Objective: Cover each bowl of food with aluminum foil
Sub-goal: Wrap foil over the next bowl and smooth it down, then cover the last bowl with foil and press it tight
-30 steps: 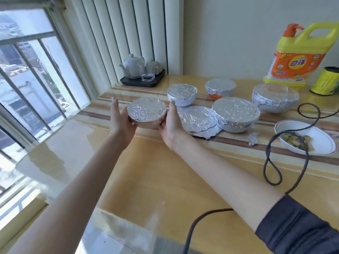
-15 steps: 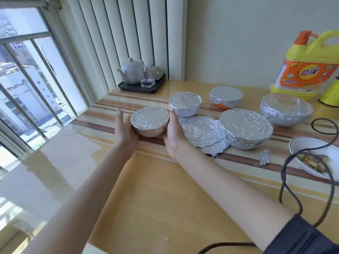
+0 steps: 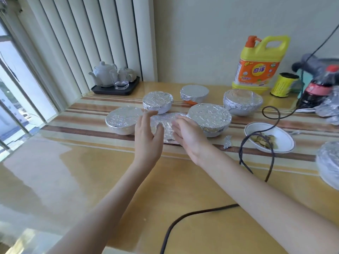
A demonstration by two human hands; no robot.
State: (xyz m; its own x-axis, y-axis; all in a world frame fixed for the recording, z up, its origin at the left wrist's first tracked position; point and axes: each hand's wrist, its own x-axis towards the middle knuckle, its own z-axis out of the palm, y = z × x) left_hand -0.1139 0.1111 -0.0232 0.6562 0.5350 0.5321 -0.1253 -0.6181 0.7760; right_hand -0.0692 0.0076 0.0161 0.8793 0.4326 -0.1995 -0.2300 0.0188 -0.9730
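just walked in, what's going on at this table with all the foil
A person is covering bowls of food with aluminum foil. Both hands, left hand and right hand, are open over a flat foil-wrapped dish, holding nothing. Five foil-covered bowls stand around it; one white bowl of food is still uncovered.

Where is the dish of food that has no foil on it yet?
The uncovered white dish sits on the table's right side, just right of the large foil-covered bowl, with a black cable looping over it.
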